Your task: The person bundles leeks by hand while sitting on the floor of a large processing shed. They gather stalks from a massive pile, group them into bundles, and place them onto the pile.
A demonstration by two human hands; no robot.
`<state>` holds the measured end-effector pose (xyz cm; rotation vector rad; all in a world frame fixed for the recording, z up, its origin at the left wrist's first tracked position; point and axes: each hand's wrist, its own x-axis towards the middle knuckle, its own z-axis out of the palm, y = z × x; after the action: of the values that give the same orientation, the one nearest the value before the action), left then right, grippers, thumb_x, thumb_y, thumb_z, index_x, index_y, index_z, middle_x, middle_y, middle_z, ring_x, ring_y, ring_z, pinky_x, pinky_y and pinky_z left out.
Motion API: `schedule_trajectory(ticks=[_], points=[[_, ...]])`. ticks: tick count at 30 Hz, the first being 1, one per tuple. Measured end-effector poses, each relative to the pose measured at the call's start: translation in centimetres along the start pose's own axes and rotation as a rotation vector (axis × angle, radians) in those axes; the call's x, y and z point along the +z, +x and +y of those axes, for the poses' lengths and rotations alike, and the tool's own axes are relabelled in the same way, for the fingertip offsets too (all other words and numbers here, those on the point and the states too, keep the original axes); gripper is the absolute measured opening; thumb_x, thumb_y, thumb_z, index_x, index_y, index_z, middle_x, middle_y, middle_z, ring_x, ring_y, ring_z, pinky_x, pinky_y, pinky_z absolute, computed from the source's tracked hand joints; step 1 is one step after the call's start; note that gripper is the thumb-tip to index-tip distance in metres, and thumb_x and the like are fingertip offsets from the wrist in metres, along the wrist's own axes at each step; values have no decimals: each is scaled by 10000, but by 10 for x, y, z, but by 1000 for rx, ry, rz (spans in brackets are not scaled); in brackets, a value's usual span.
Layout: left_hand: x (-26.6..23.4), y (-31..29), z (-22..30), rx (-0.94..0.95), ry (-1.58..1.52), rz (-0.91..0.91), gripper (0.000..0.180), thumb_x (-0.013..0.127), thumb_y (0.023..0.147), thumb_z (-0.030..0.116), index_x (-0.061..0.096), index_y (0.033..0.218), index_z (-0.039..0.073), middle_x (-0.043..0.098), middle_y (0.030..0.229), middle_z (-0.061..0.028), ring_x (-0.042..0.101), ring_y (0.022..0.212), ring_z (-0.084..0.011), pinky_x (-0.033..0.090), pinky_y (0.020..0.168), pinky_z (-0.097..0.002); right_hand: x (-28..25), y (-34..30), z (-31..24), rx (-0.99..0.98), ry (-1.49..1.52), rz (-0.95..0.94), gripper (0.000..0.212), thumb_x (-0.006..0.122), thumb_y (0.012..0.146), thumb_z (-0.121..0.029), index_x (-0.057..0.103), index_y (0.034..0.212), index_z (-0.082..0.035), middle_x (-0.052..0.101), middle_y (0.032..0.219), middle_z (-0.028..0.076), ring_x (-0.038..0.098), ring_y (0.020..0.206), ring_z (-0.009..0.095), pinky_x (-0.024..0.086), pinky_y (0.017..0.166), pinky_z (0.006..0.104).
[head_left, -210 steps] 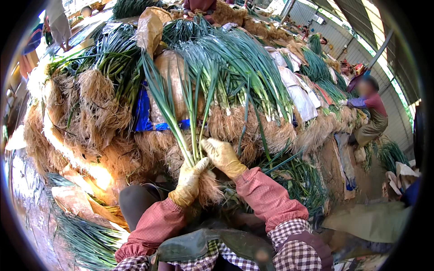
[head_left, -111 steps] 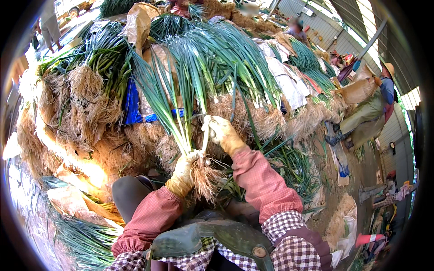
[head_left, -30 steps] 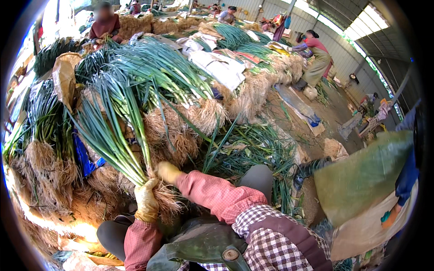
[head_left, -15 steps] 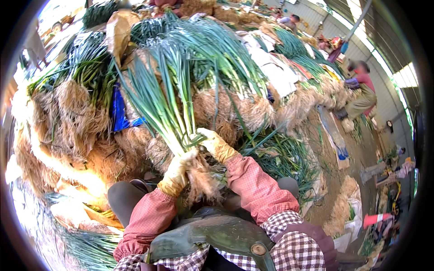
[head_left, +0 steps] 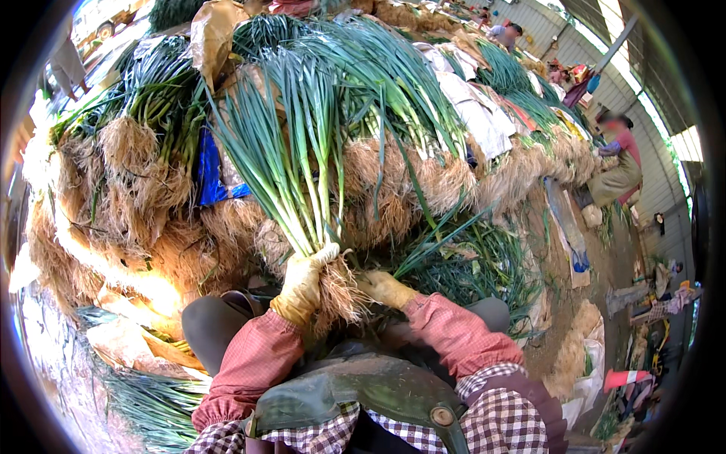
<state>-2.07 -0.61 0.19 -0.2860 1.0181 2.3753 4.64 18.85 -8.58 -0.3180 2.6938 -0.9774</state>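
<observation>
My left hand (head_left: 304,281), in a cream and yellow glove, is closed around the white lower stems of a bunch of green onions (head_left: 314,178). Their long green leaves fan up and away from me. Below the fist hang shaggy tan roots (head_left: 342,291). My right hand (head_left: 389,289), gloved alike, is low at the right side of these roots. Its fingertips are partly hidden and blurred, so their grip does not show. Beyond the bunch lies a big heap of green onions (head_left: 393,91) with roots facing me.
Loose green leaves (head_left: 484,261) cover the ground at the right. A brown paper sheet (head_left: 215,38) stands in the heap, near a blue plastic piece (head_left: 210,170). More green onions (head_left: 155,401) lie at lower left. A co-worker (head_left: 620,163) bends at the right, and an orange-red cone (head_left: 624,380) lies below.
My right hand has left the stems and moved down beside the roots. The left hand keeps its hold on the bunch, whose leaves now point a little more upright.
</observation>
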Motion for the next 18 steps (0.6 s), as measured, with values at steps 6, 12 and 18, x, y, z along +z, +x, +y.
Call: schedule_trajectory(ticks=[6, 12, 18], points=[[4, 6, -7, 100, 245, -56, 181, 626, 756, -8, 576, 922, 41, 568, 772, 2, 536, 622, -117, 438, 560, -227, -46, -56, 46, 567, -715, -458, 216, 516, 764, -221, 659, 852, -86, 648, 853, 135, 625, 750, 292, 488, 630, 413], [-8, 15, 1, 267, 467, -70, 160, 565, 717, -57, 531, 808, 71, 494, 666, 24, 474, 529, -76, 368, 461, -202, -95, 29, -55, -7, -57, 638, 425, 600, 784, -314, 547, 1079, -13, 599, 955, 196, 574, 894, 337, 457, 753, 406], [17, -1, -23, 195, 492, -84, 148, 570, 735, -48, 547, 871, 8, 543, 726, -30, 506, 566, -107, 432, 525, -230, -86, 102, -70, 129, 418, 727, 254, 618, 787, -263, 573, 812, -15, 578, 659, 166, 576, 636, 305, 428, 586, 415]])
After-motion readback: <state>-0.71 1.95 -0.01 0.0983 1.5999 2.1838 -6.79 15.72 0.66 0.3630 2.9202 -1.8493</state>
